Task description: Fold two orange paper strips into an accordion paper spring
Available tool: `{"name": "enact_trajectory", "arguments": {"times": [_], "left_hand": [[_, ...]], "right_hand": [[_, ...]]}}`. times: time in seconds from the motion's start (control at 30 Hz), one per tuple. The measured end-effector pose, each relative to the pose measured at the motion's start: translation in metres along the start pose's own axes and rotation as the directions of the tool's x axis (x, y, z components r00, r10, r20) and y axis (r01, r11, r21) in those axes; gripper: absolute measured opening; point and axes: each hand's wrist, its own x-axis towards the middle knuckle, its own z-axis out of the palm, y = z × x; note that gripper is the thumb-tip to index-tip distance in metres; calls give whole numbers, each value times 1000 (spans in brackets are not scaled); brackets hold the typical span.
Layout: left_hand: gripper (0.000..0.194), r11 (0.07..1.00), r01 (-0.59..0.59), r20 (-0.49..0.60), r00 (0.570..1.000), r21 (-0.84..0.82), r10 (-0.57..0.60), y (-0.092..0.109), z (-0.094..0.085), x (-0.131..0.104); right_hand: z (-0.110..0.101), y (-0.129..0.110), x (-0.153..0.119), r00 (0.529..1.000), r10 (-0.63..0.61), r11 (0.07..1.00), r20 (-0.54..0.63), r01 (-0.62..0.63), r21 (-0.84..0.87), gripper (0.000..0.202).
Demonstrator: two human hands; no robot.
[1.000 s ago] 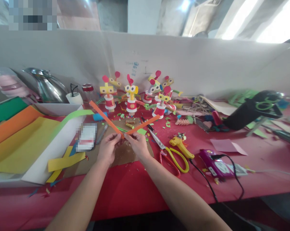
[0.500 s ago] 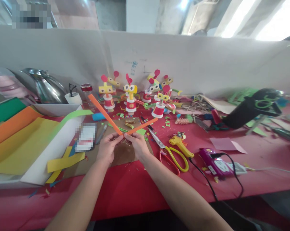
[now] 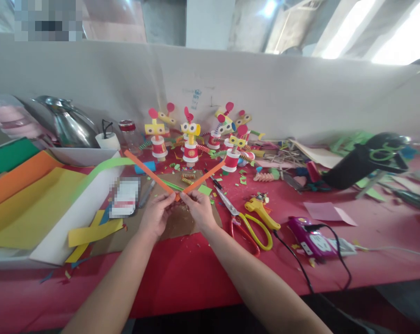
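Both hands pinch orange paper strips over a brown cardboard sheet. My left hand is closed near the meeting point, its thumb on top. My right hand is closed opposite, thumb and fingers pressed on the orange paper. One orange length slants up to the left, the other up to the right, making a V. Whether it is one folded strip or two joined ones I cannot tell. Behind the hands lie folded paper springs and a green paper piece.
Scissors and a yellow glue gun lie right of the hands, with a purple power strip beyond. Several paper-cup figures stand behind. At left is a white box of coloured paper, beside a phone.
The left orange length has dropped lower, and the right one has tilted more steeply upward. Both hands stay almost in place, still pinching the paper.
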Motion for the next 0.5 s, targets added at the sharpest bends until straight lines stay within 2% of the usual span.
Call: {"name": "enact_trajectory", "arguments": {"times": [0.13, 0.3, 0.5], "left_hand": [[27, 998, -51, -22, 998, 47, 52, -3, -2, 3], [27, 996, -77, -13, 997, 52, 78, -5, -2, 3], [21, 999, 49, 28, 998, -18, -49, 4, 4, -3]], "right_hand": [[1, 2, 0, 1000, -11, 1000, 12, 11, -16, 25], [2, -4, -3, 996, 76, 995, 47, -79, 62, 29], [1, -5, -3, 999, 33, 999, -17, -33, 27, 28]]}}
